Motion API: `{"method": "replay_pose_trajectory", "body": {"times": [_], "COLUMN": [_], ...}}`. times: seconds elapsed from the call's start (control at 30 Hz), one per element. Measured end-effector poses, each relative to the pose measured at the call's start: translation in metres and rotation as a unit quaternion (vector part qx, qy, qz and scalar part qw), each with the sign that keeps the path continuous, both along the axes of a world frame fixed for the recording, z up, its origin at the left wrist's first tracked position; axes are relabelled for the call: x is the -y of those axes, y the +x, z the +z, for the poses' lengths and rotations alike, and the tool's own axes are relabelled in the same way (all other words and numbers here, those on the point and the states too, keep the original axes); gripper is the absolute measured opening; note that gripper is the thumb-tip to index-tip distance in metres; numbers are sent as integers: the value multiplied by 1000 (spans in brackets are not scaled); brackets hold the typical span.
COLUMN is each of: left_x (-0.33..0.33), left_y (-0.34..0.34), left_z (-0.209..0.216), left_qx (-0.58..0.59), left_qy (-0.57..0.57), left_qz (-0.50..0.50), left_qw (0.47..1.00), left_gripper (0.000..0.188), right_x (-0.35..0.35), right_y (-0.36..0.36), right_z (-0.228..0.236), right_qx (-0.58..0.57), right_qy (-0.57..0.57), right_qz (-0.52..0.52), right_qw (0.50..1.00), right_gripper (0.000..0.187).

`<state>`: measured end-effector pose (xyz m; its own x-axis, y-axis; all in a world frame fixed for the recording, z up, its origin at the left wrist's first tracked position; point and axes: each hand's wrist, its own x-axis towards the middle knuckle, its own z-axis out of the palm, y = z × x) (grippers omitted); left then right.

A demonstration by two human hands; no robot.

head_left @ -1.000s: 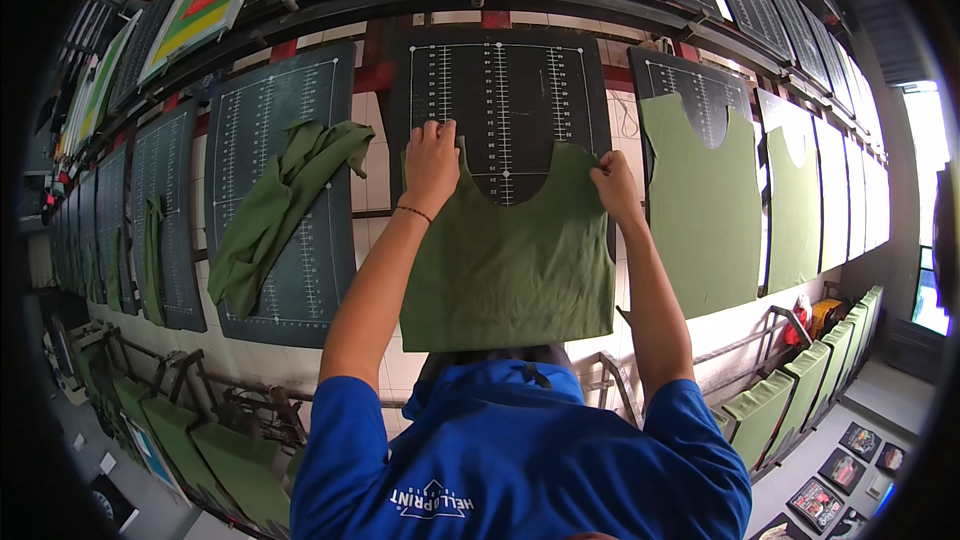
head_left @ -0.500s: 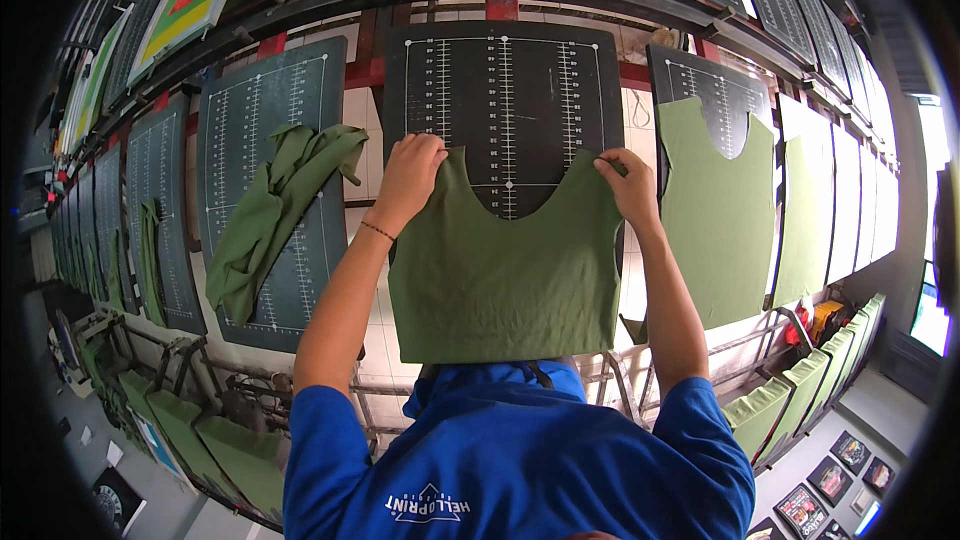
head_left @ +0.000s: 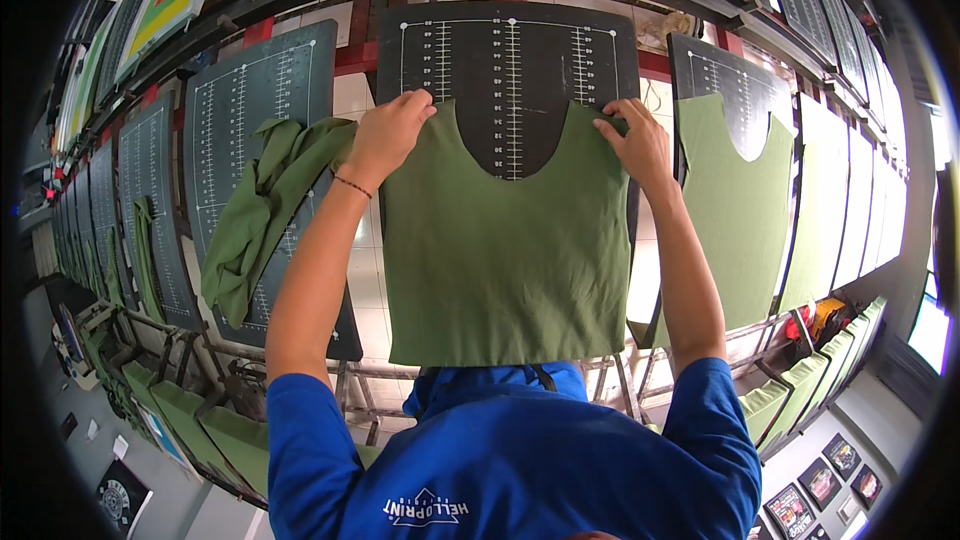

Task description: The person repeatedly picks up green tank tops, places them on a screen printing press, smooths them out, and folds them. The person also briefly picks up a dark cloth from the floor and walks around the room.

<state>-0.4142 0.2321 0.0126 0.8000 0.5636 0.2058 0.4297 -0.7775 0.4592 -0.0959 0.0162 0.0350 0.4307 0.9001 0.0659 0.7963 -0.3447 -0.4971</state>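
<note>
On the left, a narrow strip of green cloth (head_left: 148, 250) lay along a slim dark board (head_left: 160, 175), with a striped panel (head_left: 165, 5) in yellow, green and red beyond it on the far side. Near left stood a row of green panels (head_left: 178, 410). Next came a wider left board (head_left: 225, 105), grey and marked with white scales, and a crumpled green cloth (head_left: 255, 215) lay slantwise across it.

The left hand (head_left: 393, 135), with a thin dark bracelet (head_left: 352, 184) at its wrist, had its thumb and fingertips pinched on the left shoulder corner of a green shirt piece (head_left: 505, 270). That piece was in the middle, drawn out over the near part of a black board (head_left: 540, 50). Its scooped neckline faced the far side, and its bottom edge reached the person's blue shirt (head_left: 560, 460). Whether all of it touched the board I could not tell. The right hand (head_left: 638, 135) pinched the right shoulder corner between thumb and fingers, the fingers curled.

Just right of it, a second shirt piece (head_left: 735, 220) lay flat on the right board (head_left: 715, 60). Pale boards (head_left: 845, 200) stood farther right. Near right were a red and yellow bundle (head_left: 830, 322), more green-covered panels (head_left: 800, 380) and framed pictures (head_left: 820, 485).
</note>
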Motion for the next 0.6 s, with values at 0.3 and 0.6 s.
{"method": "replay_pose_trajectory", "body": {"times": [0.3, 0.6], "left_x": [4, -31], "left_y": [4, 21], "left_z": [0, 7], "left_qx": [-1, 17], "left_qy": [8, 3], "left_qz": [7, 3], "left_qw": [1000, 1000], "left_gripper": [17, 17], "right_x": [-8, -34], "right_y": [3, 37], "right_z": [-10, -13], "right_qx": [-57, -29], "right_qy": [-3, 138], "right_qz": [22, 29], "right_qw": [998, 990], "right_gripper": [19, 14]}}
